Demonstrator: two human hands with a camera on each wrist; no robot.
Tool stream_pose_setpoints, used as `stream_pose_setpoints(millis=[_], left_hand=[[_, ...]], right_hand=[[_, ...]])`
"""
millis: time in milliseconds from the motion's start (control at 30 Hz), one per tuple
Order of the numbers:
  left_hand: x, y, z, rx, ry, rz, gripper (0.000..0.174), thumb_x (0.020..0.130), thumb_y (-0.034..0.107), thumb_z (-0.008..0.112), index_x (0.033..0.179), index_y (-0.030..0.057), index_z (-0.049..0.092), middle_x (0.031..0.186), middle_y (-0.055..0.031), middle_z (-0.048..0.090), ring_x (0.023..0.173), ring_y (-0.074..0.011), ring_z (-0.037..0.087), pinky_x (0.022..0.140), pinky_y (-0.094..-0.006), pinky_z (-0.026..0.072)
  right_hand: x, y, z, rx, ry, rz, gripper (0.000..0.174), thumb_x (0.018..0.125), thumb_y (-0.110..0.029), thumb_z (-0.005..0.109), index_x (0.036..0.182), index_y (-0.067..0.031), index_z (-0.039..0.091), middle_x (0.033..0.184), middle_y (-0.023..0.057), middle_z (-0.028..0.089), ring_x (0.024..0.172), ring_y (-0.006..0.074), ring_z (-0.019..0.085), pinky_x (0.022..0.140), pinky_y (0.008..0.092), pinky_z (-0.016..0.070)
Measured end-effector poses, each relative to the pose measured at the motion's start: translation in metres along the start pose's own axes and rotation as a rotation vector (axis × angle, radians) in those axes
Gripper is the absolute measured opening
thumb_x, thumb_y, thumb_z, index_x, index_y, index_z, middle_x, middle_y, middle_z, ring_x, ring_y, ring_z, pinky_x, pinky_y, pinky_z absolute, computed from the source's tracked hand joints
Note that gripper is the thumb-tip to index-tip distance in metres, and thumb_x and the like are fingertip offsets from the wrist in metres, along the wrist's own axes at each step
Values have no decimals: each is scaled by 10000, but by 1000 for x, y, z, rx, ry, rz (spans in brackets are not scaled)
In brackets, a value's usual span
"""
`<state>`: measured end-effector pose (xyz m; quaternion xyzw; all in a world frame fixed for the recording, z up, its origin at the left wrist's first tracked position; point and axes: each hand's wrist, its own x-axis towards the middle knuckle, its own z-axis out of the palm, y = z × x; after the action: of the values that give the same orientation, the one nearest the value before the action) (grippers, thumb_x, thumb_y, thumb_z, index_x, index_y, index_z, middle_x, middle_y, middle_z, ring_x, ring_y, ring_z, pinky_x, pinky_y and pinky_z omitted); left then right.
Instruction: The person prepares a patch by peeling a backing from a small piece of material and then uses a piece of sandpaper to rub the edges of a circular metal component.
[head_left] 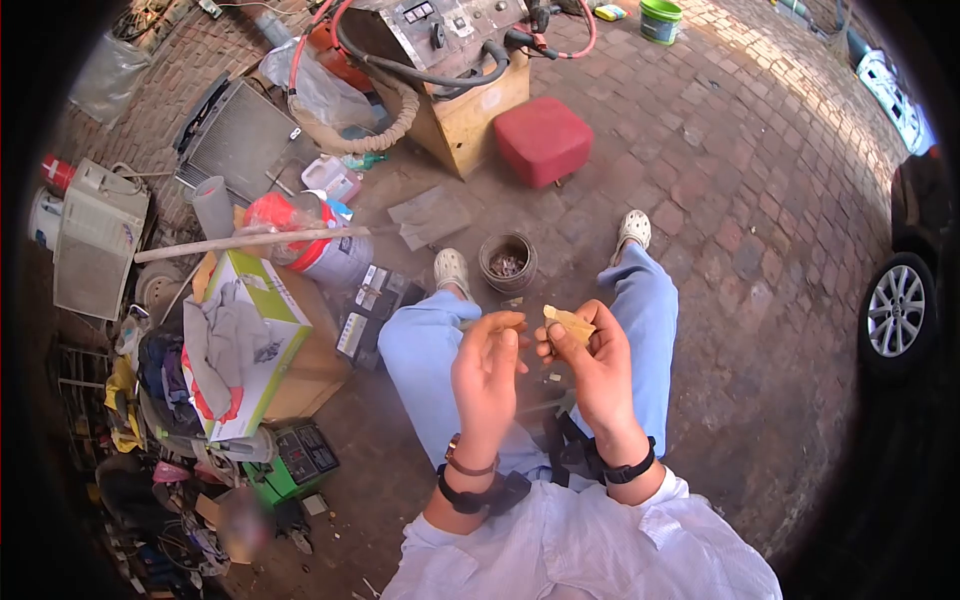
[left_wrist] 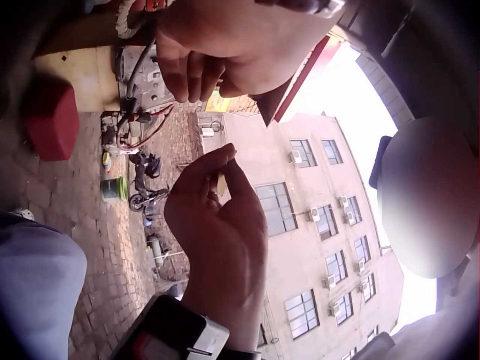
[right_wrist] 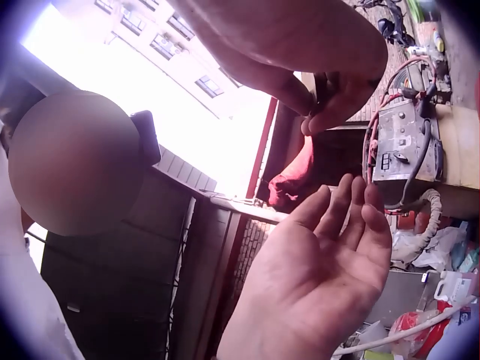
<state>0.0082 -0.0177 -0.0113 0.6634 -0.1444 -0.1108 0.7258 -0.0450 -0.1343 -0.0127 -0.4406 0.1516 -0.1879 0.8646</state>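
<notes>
Between the thumb and fingers of my right hand (head_left: 600, 370) is a small, pale yellow flat piece (head_left: 568, 322) with an uneven edge; I cannot tell what it is. My left hand (head_left: 487, 365) hovers just left of it, fingers loosely bent and holding nothing. The right wrist view shows the left palm (right_wrist: 315, 277) facing up with its fingers spread a little. Seen from the left wrist, the right hand (left_wrist: 217, 210) pinches with thumb and fingertips together. Beyond the hands, a round pot (head_left: 508, 262) with scraps inside stands on the ground between the feet.
A red padded stool (head_left: 543, 140) and a control box (head_left: 440, 40) on a wooden base stand ahead. At left are a car battery (head_left: 375, 310), a printed carton (head_left: 262, 340), a bucket (head_left: 335, 245) and a long stick (head_left: 250, 241). A car wheel (head_left: 897, 318) is at right.
</notes>
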Motion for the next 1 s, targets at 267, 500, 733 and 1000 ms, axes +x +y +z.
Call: stream_pose_setpoints(millis=[267,500,733,1000], left_hand=[[32,-51,-17,144,42,-145,127,907,93,596,983,-3,629,918,-33,635,808,-89,580,604,-220,456],[78,-198,-4,364,-79,-412,155,832,145,653,888,1,654,679,-30,624,550,-107,554,511,-251,443],[47,-445,16,448,-248,-950,142,780,105,670,856,-15,660,695,-94,657,564,-150,608,550,-296,499],[-61,-614,24,644,-128,-1259,293,701,289,752,830,30,707,766,-152,689,668,-290,671,661,-392,518]], right_hand=[[24,-23,-52,142,293,-115,103,934,-138,583,977,-60,531,918,64,649,735,89,604,655,216,489],[75,-20,-104,230,401,-92,199,941,-118,551,1118,-28,544,938,40,607,763,86,544,670,215,469],[171,19,-173,389,522,33,177,954,-112,527,1103,-18,538,970,52,584,777,93,523,670,218,466],[222,66,-212,317,778,194,172,966,-96,494,1108,1,500,944,68,552,756,102,475,646,218,425]])
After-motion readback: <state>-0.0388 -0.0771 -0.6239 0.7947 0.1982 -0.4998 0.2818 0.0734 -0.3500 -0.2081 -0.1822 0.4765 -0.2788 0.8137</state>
